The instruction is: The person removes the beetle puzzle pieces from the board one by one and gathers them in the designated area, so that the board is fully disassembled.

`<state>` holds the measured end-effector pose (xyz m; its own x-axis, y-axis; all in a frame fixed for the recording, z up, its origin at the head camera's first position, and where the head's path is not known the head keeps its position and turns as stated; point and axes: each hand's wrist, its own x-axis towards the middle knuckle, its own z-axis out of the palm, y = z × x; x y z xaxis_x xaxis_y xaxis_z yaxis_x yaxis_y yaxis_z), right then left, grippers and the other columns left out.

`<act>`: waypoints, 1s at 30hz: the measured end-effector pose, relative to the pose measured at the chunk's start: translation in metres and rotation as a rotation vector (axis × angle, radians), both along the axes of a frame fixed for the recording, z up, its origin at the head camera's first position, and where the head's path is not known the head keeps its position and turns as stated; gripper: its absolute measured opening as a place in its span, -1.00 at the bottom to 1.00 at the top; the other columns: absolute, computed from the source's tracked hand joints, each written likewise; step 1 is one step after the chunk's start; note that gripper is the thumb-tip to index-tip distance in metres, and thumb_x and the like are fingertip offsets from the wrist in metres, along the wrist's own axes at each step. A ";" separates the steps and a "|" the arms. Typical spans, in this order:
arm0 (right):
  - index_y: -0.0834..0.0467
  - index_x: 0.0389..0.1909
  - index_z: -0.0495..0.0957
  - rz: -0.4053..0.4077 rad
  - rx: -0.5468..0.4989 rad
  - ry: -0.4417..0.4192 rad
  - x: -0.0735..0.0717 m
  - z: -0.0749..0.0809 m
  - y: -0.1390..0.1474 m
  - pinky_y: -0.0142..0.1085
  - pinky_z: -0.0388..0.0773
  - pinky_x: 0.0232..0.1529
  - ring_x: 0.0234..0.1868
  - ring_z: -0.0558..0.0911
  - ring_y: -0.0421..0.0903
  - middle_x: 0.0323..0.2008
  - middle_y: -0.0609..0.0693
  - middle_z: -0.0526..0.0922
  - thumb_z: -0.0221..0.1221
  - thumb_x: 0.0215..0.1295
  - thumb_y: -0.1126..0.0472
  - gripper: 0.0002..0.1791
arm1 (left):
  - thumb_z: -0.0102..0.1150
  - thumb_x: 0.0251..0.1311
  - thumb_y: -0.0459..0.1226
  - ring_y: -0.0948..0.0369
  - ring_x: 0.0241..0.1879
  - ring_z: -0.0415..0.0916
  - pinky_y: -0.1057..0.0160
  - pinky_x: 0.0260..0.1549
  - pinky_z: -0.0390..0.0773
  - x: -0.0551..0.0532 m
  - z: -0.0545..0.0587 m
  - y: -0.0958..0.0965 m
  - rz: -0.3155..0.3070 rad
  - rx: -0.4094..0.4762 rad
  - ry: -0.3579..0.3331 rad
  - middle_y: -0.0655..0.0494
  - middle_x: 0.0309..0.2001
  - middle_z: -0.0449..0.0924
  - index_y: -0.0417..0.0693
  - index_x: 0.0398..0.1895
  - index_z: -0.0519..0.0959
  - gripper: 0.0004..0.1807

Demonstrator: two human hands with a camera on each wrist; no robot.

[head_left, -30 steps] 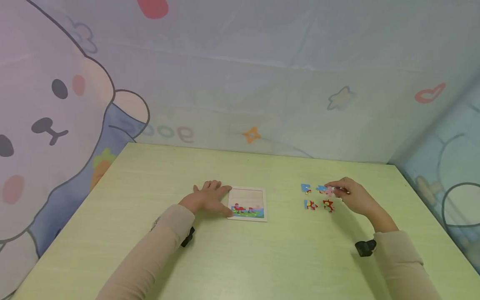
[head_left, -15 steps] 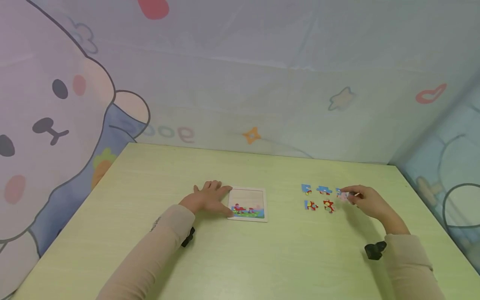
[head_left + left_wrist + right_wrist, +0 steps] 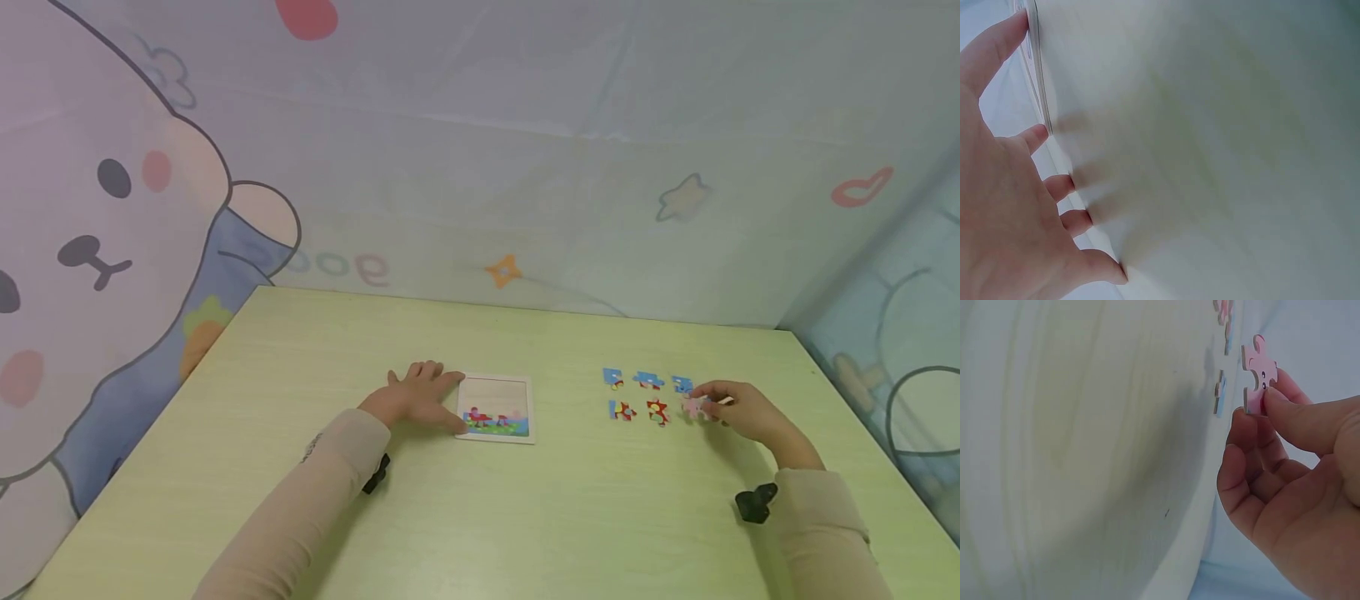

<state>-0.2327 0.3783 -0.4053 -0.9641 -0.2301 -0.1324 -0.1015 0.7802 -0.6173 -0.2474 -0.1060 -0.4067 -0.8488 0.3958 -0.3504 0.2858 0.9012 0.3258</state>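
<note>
My right hand (image 3: 750,415) pinches a pink puzzle piece (image 3: 1262,372) with a printed face between thumb and fingers, just above the table. Close behind that piece lies a blue puzzle piece (image 3: 682,383). To its left is another blue piece (image 3: 648,380), then a corner piece (image 3: 612,377). In front of these lie a red-and-yellow piece (image 3: 657,411) and a blue-and-red piece (image 3: 622,410). My left hand (image 3: 416,396) rests with spread fingers, its thumb and forefinger touching the left edge of a square puzzle tray (image 3: 495,392), whose front part holds joined, colourful pieces.
The pale wooden table (image 3: 480,517) ends at a printed cloth backdrop (image 3: 450,167) behind and to the right. Bare tabletop lies between the tray and the loose pieces. Each wrist wears a black camera mount (image 3: 756,503).
My right hand has moved right and a little nearer with the pink piece. The blue piece at the right end of the back row now shows more fully. My left hand stays put.
</note>
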 end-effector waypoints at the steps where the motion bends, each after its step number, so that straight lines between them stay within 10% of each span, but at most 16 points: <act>1: 0.44 0.03 0.48 -0.001 0.000 -0.009 0.000 -0.001 0.001 -0.25 0.50 -0.36 -0.30 0.49 -0.08 -0.24 0.20 0.55 0.00 0.40 0.38 -0.72 | 0.21 0.08 0.20 -0.13 0.48 -0.25 -0.51 0.21 -0.27 0.000 0.000 0.000 0.000 0.001 -0.001 -0.10 0.51 -0.12 0.17 0.51 0.07 -0.04; 18: 0.40 -0.04 0.52 -0.016 0.064 -0.047 -0.008 -0.011 -0.002 -0.26 0.35 -0.39 -0.36 0.39 -0.05 -0.32 0.14 0.44 0.03 0.31 0.42 -0.75 | 0.20 0.05 0.24 -0.11 0.49 -0.31 -0.48 0.23 -0.31 -0.008 -0.011 -0.001 0.006 -0.017 -0.011 -0.05 0.53 -0.18 0.26 0.53 0.01 -0.01; 30: 0.44 0.00 0.50 -0.009 0.079 -0.056 -0.011 -0.015 0.001 -0.27 0.35 -0.37 -0.36 0.38 -0.07 -0.32 0.12 0.48 0.04 0.33 0.39 -0.72 | 0.22 0.04 0.25 -0.14 0.49 -0.30 -0.49 0.23 -0.30 -0.003 0.001 -0.001 -0.015 -0.006 -0.037 -0.10 0.52 -0.18 0.18 0.53 0.02 0.02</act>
